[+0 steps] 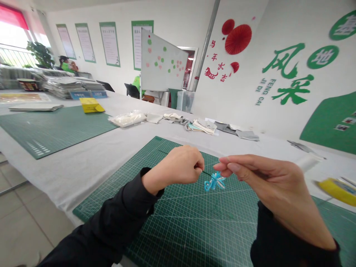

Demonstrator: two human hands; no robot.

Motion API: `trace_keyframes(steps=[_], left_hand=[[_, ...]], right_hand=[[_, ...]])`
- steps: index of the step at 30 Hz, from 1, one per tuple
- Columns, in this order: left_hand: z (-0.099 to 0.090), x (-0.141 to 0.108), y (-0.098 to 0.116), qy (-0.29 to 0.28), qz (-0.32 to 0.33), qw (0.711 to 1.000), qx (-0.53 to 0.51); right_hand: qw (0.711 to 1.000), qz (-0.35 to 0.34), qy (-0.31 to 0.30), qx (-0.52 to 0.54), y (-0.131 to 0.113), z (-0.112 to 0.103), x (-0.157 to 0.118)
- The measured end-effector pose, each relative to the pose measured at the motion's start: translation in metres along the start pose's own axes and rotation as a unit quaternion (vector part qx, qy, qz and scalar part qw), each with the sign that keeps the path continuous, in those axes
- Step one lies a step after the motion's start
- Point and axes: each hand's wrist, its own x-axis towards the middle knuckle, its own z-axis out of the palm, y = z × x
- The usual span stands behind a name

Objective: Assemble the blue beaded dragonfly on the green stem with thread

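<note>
My left hand (180, 165) is closed in a fist around a thin dark stem, whose short end shows on the right side of the fist. At that end hangs a small flower-like ornament (214, 181) in light blue and white, perhaps beaded, above the green cutting mat (194, 222). My right hand (267, 181) has its thumb and fingertips pinched together just at the upper right of the ornament. Whether those fingertips touch it, or hold something thin, I cannot make out.
Beyond the mat lie a clear bag of white material (128, 118) and folded cloth pieces (204, 126). A yellow tape roll (338, 190) is at the right. On the left are a second mat (61, 128), a yellow box (91, 105) and stacked packets (66, 83). A person (66, 65) sits far back.
</note>
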Motion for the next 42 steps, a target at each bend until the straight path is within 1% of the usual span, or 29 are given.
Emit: trace_keyframes(steps=[3,6,8,15,20,23,26,30,32,35,38,42], left_hand=[[-0.004,0.000,0.001,-0.043,0.016,0.998,-0.040],[-0.007,0.000,0.002,-0.080,0.032,0.995,-0.055],[-0.008,0.000,0.002,-0.100,0.037,0.992,-0.062],[-0.009,0.002,-0.002,-0.165,0.064,0.978,-0.113],[-0.013,0.003,0.000,-0.192,0.068,0.966,-0.158],[-0.016,0.003,0.001,-0.197,0.060,0.961,-0.183],[-0.017,0.002,0.001,-0.190,0.055,0.960,-0.199],[-0.018,0.002,0.002,-0.172,0.069,0.962,-0.201],[-0.018,0.002,0.003,-0.167,0.078,0.961,-0.206],[-0.019,0.002,0.004,-0.163,0.087,0.958,-0.218],[-0.020,0.001,0.005,-0.157,0.096,0.955,-0.231],[-0.021,0.001,0.004,-0.126,0.109,0.949,-0.267]], right_hand=[[1.000,-0.006,-0.014,0.009,0.003,-0.001,0.000],[0.999,-0.014,-0.043,0.020,0.004,-0.001,0.001],[0.998,-0.013,-0.051,0.024,0.004,0.000,0.002],[0.996,0.019,-0.031,0.079,0.003,0.003,0.004],[0.993,0.044,-0.011,0.108,0.012,0.001,0.005],[0.987,0.068,-0.003,0.143,0.017,0.000,0.007],[0.977,0.112,0.010,0.179,0.021,-0.001,0.010],[0.952,0.194,0.016,0.236,0.024,-0.003,0.014],[0.939,0.223,0.010,0.262,0.025,-0.003,0.016],[0.924,0.249,0.000,0.289,0.030,-0.004,0.017],[0.916,0.260,-0.006,0.307,0.035,-0.006,0.018],[0.904,0.271,-0.004,0.329,0.037,-0.008,0.018]])
